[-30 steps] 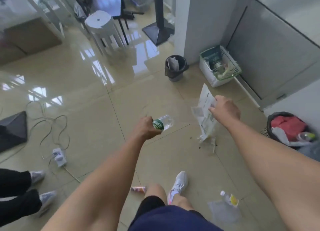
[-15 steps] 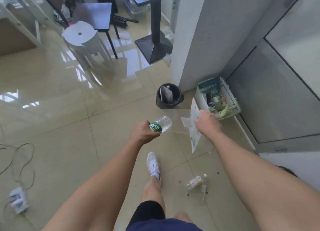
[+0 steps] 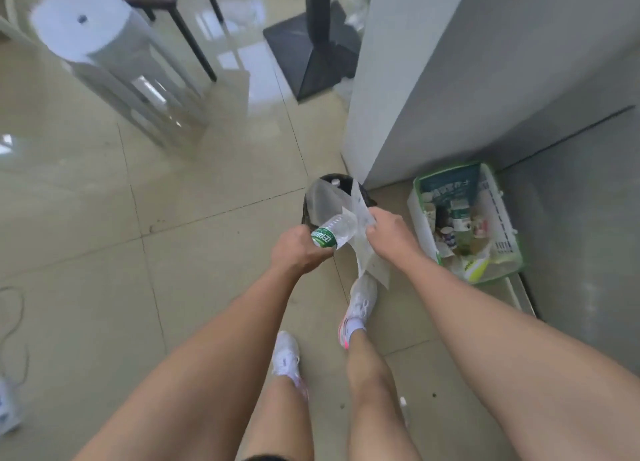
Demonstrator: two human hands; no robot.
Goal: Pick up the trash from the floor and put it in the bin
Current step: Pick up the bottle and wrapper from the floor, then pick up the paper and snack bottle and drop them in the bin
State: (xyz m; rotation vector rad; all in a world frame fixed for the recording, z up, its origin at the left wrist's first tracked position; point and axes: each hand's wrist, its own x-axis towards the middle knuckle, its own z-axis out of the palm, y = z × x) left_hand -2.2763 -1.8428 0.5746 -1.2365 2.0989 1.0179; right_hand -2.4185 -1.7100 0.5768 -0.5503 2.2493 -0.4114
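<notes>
My left hand grips a clear plastic bottle with a green label, its neck pointing up and right. My right hand holds a crumpled clear plastic wrapper that hangs down beside the bottle. Both hands are right over the small black bin, which stands on the floor by the corner of a white wall. The bottle, the wrapper and my hands hide most of the bin; only its far rim and left side show. White paper lies inside it.
A white basket full of cups and packaging sits on the floor to the right of the bin. A white stool and a black stand base are farther back. A cable and power strip lie at the left edge.
I have walked forward to the bin. Both hands, with the bottle and the wrapper, have come together and now sit over the bin instead of short of it.
</notes>
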